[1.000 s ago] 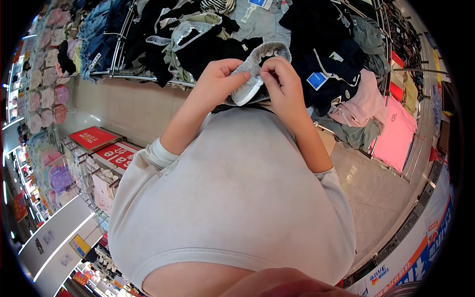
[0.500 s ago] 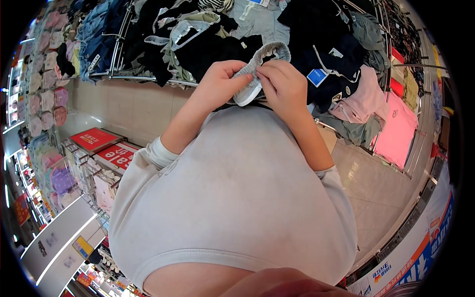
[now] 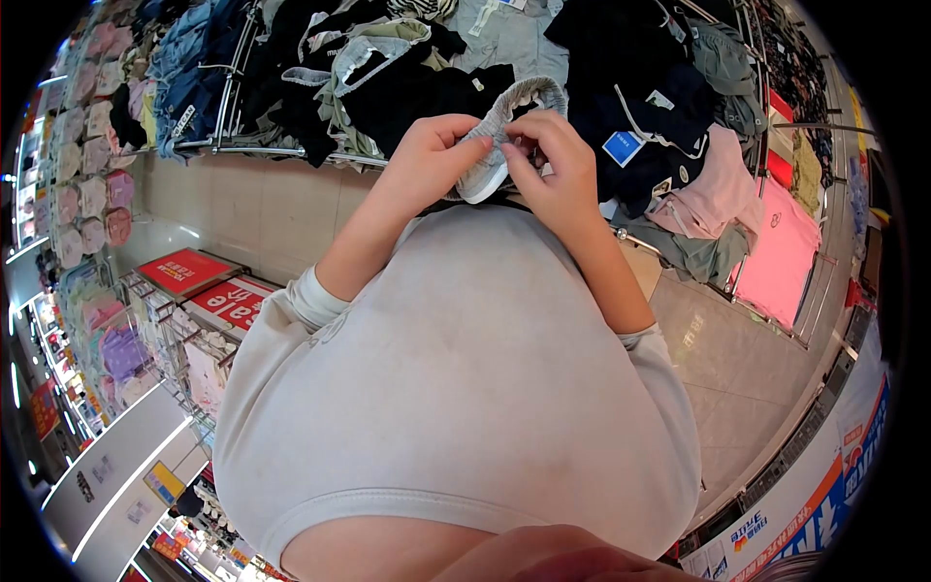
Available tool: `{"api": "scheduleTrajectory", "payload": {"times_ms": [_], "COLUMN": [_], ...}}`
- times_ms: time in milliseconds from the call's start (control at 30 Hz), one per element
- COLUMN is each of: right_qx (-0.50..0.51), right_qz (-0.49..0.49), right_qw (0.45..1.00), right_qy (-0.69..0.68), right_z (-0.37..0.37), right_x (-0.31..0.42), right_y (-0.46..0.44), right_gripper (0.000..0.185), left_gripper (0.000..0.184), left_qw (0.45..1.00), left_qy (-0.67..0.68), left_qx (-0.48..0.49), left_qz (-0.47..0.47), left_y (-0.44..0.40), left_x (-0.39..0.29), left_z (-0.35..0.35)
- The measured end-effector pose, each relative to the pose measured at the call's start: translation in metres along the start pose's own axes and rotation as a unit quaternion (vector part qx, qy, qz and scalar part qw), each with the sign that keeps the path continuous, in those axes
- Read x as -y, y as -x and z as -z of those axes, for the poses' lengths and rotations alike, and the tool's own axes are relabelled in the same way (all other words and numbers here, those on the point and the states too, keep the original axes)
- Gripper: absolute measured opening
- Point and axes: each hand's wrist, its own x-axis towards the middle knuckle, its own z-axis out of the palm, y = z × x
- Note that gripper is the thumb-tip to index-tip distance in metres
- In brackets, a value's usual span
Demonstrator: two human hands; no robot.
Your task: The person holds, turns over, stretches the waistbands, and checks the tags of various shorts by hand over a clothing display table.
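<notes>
1. The left hand [image 3: 433, 160] is closed in a pinch, thumb flat on a grey, gathered elastic-banded cloth garment [image 3: 483, 175] with a smooth white strip along its near edge. The right hand [image 3: 562, 170] is half curled, its fingertips at the band; whether cloth is caught between them, I cannot tell.

2. The garment is at 12 o'clock, between the hands and just beyond the pale grey cloth shirt [image 3: 456, 339] the person wears. Its band curves up towards 1 o'clock.

3. For handling the band well, I'd keep the left thumb as the anchor and work with the right fingertips only, in small pinches; the gathers look stretchy and could spring back if tugged.

4. Edges: the shiny metal rail [image 3: 291, 152] of the clothes-heaped rack runs at 11 o'clock. A square blue card tag [image 3: 623, 147] lies just off the right hand at its 2 o'clock and might snag a sleeve.

5. Room: bare tan floor [image 3: 262, 199] opens at 10 o'clock, and greyer tiled floor [image 3: 722, 388] at 4 o'clock. Forward, the heap leaves little; elbows have more space outward.
</notes>
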Motion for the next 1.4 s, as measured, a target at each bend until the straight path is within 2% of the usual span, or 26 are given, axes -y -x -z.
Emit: {"api": "scheduleTrajectory", "payload": {"times_ms": [67, 100, 167, 300, 500, 567, 600, 667, 867, 1100, 1167, 1200, 1300, 1333, 1400], "right_qx": [-0.009, -0.01, -0.019, 0.009, 0.004, 0.033, 0.032, 0.06, 0.077, 0.099, 0.126, 0.126, -0.093, -0.117, -0.108], "right_qz": [0.069, 0.07, 0.178, 0.175, 0.11, 0.044, 0.044, -0.055, -0.095, -0.082, -0.123, -0.122, -0.096, -0.117, -0.024], "right_qw": [0.994, 0.994, 0.97, 0.966, 0.985, 0.995, 0.995, 0.997, 0.99, 0.988, 0.95, 0.95, 0.983, 0.984, 0.985], "right_qy": [0.082, 0.085, 0.163, 0.191, 0.13, 0.084, 0.084, -0.001, -0.07, -0.085, -0.258, -0.258, -0.126, -0.072, 0.132], "right_z": [-0.002, -0.002, -0.001, 0.002, -0.003, -0.003, -0.002, 0.0, 0.001, 0.009, 0.014, 0.017, 0.025, 0.032, 0.048], "right_x": [-0.007, -0.011, -0.015, -0.009, -0.012, -0.009, -0.008, -0.006, -0.007, -0.014, -0.021, -0.024, -0.043, -0.051, -0.056], "right_y": [0.001, 0.0, -0.003, -0.003, 0.0, 0.002, 0.002, 0.003, 0.005, 0.01, 0.015, 0.015, 0.012, 0.009, -0.001], "right_gripper": [0.014, 0.014, 0.015, 0.015, 0.016, 0.013, 0.013, 0.011, 0.008, 0.006, 0.005, 0.005, 0.006, 0.016, 0.032], "left_gripper": [0.022, 0.022, 0.02, 0.021, 0.02, 0.02, 0.02, 0.019, 0.019, 0.02, 0.021, 0.021, 0.024, 0.024, 0.024], "left_qw": [1.0, 1.0, 0.999, 0.997, 0.998, 0.999, 0.998, 0.999, 0.999, 0.998, 0.998, 0.998, 0.997, 0.997, 0.996], "left_qy": [0.005, 0.005, -0.051, -0.074, -0.054, -0.05, -0.05, -0.04, -0.046, -0.047, -0.056, -0.057, -0.075, -0.077, -0.081], "left_qx": [-0.003, 0.0, 0.005, 0.009, 0.016, 0.014, 0.014, 0.016, 0.018, 0.032, 0.014, 0.013, 0.024, 0.026, 0.029], "left_qz": [0.008, 0.006, 0.004, 0.023, 0.003, 0.016, 0.017, 0.013, 0.016, 0.026, 0.007, 0.006, 0.013, 0.001, -0.012], "left_y": [-0.001, -0.002, -0.002, -0.003, -0.003, -0.002, -0.002, -0.002, -0.001, -0.002, -0.003, -0.002, -0.003, -0.002, -0.001], "left_x": [0.003, 0.003, 0.002, 0.004, 0.008, 0.005, 0.004, 0.004, 0.004, 0.005, 0.005, 0.005, 0.003, 0.002, 0.002], "left_z": [-0.001, -0.001, -0.001, 0.001, 0.002, 0.001, 0.001, 0.0, 0.0, -0.001, -0.001, 0.0, -0.001, -0.003, -0.003]}}
